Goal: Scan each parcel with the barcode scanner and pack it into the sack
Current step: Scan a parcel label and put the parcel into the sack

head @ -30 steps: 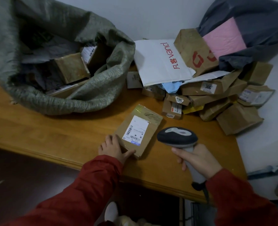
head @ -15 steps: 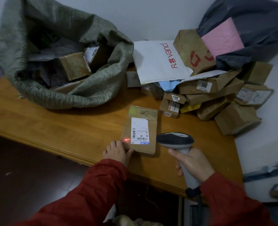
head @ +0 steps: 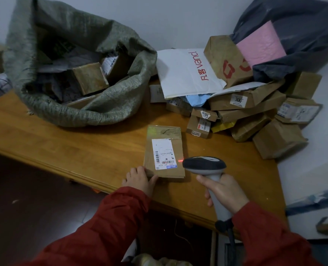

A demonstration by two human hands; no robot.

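A brown parcel (head: 165, 152) lies flat on the wooden table (head: 82, 146), the left hand (head: 140, 179) seemingly resting loose-fingered on its near corner, the right hand (head: 224, 192) gripping the barcode scanner (head: 204, 164) just beside it

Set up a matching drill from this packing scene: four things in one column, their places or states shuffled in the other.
Things
1. barcode scanner
2. labelled parcel
3. sack
4. white mailer

States
A. open, boxes inside
B. atop the parcel pile
C. gripped by the right hand
D. flat on the table, left hand at its near corner

Pairs: 1-C, 2-D, 3-A, 4-B
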